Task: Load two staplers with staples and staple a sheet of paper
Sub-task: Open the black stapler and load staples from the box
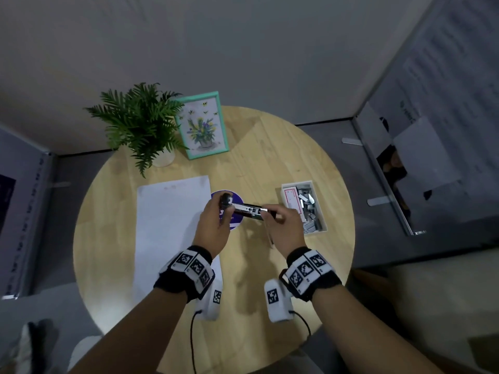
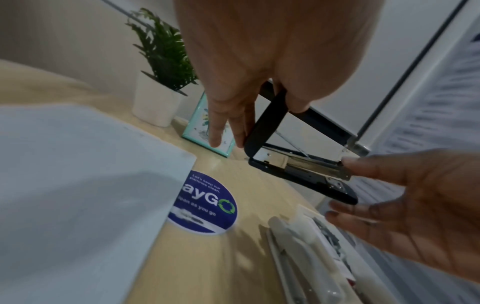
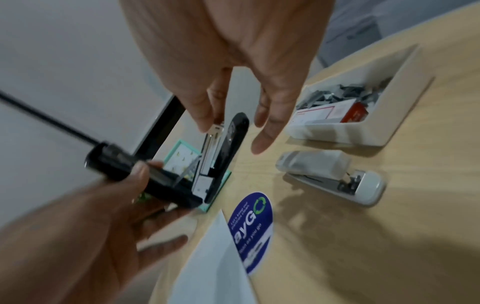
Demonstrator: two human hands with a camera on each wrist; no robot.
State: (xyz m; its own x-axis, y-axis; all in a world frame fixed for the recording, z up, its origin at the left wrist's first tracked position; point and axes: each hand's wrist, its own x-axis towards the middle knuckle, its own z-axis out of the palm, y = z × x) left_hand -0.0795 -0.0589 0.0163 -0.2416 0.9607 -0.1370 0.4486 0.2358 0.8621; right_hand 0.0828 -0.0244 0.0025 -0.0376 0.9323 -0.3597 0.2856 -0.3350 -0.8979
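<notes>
A black stapler (image 1: 248,210) is held in the air over the middle of the round table (image 1: 270,147). Its lid (image 2: 267,123) is swung up and open, which bares the metal magazine (image 2: 311,167). My left hand (image 1: 226,205) grips the hinge end and the lid. My right hand (image 1: 267,211) pinches the front end of the magazine (image 3: 215,128), its other fingers straight beside the base. A white stapler (image 3: 330,176) lies shut on the table under my right hand. A white paper sheet (image 1: 167,225) lies on the left.
A white tray (image 1: 297,182) of loose staple strips and a red-and-white staple box (image 3: 337,112) stands at the right. A round purple sticker (image 2: 205,201) is on the table below the stapler. A potted plant (image 1: 140,122) and a teal picture frame (image 1: 202,125) stand at the back.
</notes>
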